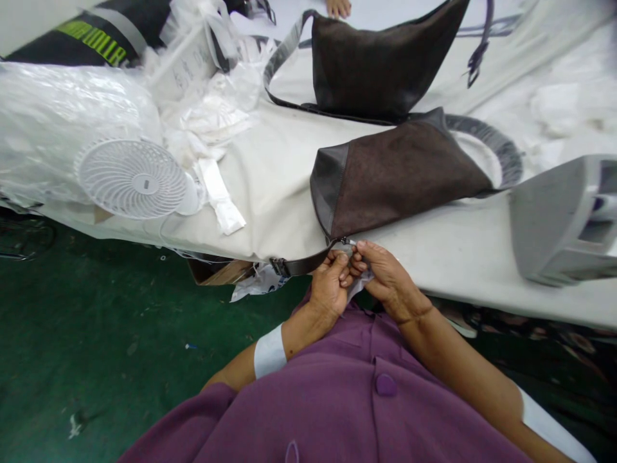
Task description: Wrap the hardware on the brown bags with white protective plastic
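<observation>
A dark brown suede-like handbag (405, 173) with smooth black end panels lies on its side on the table. Its dark strap (308, 263) with a buckle runs off the bag's near corner, over the table edge. Right at that corner, my left hand (330, 286) is closed beside the strap, its thumb against curled fingers; what it grips is hidden. My right hand (383, 273) touches it from the other side, pinching a thin white wrapping (360, 283) by the small metal fitting (344, 240). Part of the wrapping hangs below my fingers.
A second dark handbag (380, 64) stands behind, near another person's hand (339, 8). To the left are a white fan (137, 180), clear plastic sheeting (62, 122) and a white paper strip (222, 196). A grey dispenser-like object (554, 218) sits right. Below is green floor (120, 334).
</observation>
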`<state>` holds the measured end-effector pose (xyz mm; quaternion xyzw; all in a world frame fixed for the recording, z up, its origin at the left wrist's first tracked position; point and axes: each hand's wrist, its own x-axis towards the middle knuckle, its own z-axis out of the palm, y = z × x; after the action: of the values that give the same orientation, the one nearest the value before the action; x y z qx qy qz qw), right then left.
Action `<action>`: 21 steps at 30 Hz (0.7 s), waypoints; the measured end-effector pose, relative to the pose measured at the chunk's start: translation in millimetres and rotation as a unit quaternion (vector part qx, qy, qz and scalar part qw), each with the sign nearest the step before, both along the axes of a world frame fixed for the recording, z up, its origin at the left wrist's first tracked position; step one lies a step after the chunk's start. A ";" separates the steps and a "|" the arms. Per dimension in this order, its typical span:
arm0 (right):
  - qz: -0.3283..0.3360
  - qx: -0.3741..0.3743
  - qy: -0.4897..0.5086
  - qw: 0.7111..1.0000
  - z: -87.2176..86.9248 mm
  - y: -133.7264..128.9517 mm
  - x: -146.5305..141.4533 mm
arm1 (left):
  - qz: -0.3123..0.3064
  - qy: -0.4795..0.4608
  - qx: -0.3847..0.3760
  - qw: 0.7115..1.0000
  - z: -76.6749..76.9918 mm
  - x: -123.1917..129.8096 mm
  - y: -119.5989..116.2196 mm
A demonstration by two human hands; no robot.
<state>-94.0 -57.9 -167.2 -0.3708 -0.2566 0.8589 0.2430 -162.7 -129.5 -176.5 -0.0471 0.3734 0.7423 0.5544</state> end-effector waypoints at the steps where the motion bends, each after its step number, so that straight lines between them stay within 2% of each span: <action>1: -0.005 0.020 -0.015 1.000 1.8 -0.2 -1.9 | 0.011 0.021 -0.005 1.000 -0.4 2.5 1.5; 3: -0.012 0.073 -0.058 0.996 6.0 0.3 -5.1 | 0.030 0.040 -0.016 0.999 1.9 7.0 4.4; 5: -0.010 0.154 -0.125 0.980 9.7 2.0 -7.1 | 0.032 0.009 -0.028 0.999 8.1 9.1 5.7; 8: 0.022 0.311 -0.229 0.922 12.2 4.7 -9.5 | -0.005 -0.090 -0.028 0.995 19.6 6.1 4.0; 10: 0.037 0.376 -0.249 0.892 11.6 4.9 -12.9 | -0.016 -0.101 -0.022 0.994 23.4 2.1 1.5; 12: 0.035 0.373 -0.230 0.898 10.8 3.7 -18.5 | 0.018 -0.019 -0.031 0.999 21.9 -1.9 -1.4; 14: 0.029 0.328 -0.200 0.923 11.6 2.3 -25.4 | 0.065 0.154 -0.064 0.984 16.3 -7.0 -4.2; 15: 0.029 0.301 -0.185 0.935 13.0 2.2 -28.6 | 0.080 0.264 -0.082 0.958 12.9 -10.5 -5.6; 16: 0.032 0.274 -0.171 0.946 15.1 2.6 -31.3 | 0.090 0.379 -0.096 0.916 9.4 -15.0 -7.1; 18: 0.050 0.212 -0.138 0.966 20.4 5.6 -34.3 | 0.097 0.577 -0.093 0.806 3.4 -25.9 -10.2; 19: 0.065 0.173 -0.119 0.975 23.1 7.7 -34.5 | 0.096 0.644 -0.077 0.755 1.1 -31.7 -11.5; 20: 0.082 0.131 -0.100 0.983 25.6 10.0 -34.0 | 0.096 0.690 -0.056 0.715 -0.8 -37.0 -12.7; 21: 0.097 0.088 -0.080 0.988 27.6 12.2 -32.8 | 0.093 0.716 -0.037 0.691 -2.1 -41.5 -13.6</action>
<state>-126.8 -45.6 -139.6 -0.3889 -0.3847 0.8200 0.1686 -204.2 -143.1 -178.5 0.4437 0.6777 0.5847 0.0452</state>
